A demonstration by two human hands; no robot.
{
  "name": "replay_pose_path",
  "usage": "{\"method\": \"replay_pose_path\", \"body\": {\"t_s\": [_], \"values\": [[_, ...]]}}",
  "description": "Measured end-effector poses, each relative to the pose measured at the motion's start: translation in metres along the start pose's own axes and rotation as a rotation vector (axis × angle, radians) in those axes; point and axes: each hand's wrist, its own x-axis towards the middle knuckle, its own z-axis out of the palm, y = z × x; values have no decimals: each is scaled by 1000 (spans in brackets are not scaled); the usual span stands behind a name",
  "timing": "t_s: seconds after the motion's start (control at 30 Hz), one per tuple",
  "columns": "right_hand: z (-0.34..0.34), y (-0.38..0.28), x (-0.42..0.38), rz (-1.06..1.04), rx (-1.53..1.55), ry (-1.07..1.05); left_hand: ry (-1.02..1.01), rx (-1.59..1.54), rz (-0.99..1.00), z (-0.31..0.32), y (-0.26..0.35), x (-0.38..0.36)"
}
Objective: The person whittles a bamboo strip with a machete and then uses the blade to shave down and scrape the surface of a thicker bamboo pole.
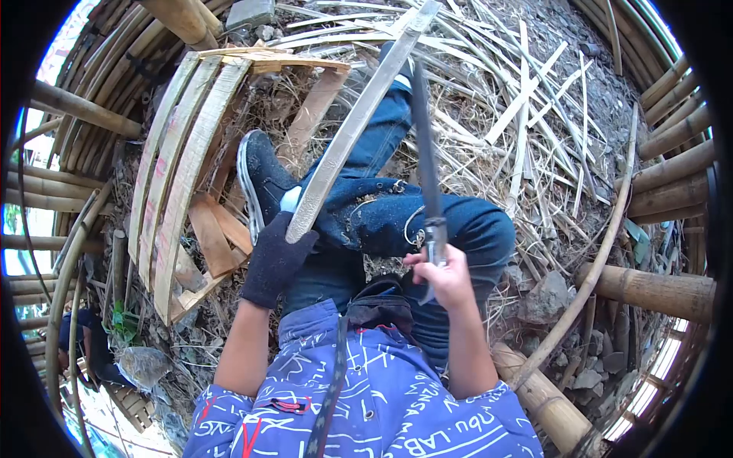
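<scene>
My left hand [279, 258], in a black glove, is closed around the lower end of a long pale bamboo strip [347, 133]. The strip slants up and away to the right, over my crossed legs [382, 210]. My bare right hand [444, 276] grips the handle of a machete [429, 153]. Its long dark blade points away from me, to the right of the strip, and looks apart from it along most of its length. Part of the handle is hidden in my fingers.
A wooden slatted crate [179, 160] stands to my left. Thin split strips [523, 114] and shavings litter the ground ahead. Bamboo poles [649, 294] and rocks [551, 296] lie at right. Another person [80, 343] is partly visible at far left, beyond the bamboo fence.
</scene>
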Motion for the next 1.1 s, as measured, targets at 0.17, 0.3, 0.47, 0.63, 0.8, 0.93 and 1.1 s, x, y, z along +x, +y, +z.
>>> {"method": "replay_pose_path", "body": {"t_s": [0.17, 0.3, 0.47, 0.63, 0.8, 0.93, 1.1], "values": [[23, 1, 25, -247, -400, 130, 44, -52, -44, -19, 4, -4], [27, -15, 31, -411, -416, 52, 67, -74, -205, -35, 15, -5], [24, -28, 24, -502, -248, 226, 47, -9, -136, -35, 25, -7], [7, -18, 27, -433, -73, 305, 5, 15, -62, -24, 20, -3], [-11, 1, 39, -397, -49, 251, -6, 30, -24, -8, 16, 8], [-15, 6, 39, -420, 43, 189, -52, 53, 47, 10, -1, 13], [-23, 11, 42, -437, 88, 91, -583, -142, -201, 22, 0, 19]]}}
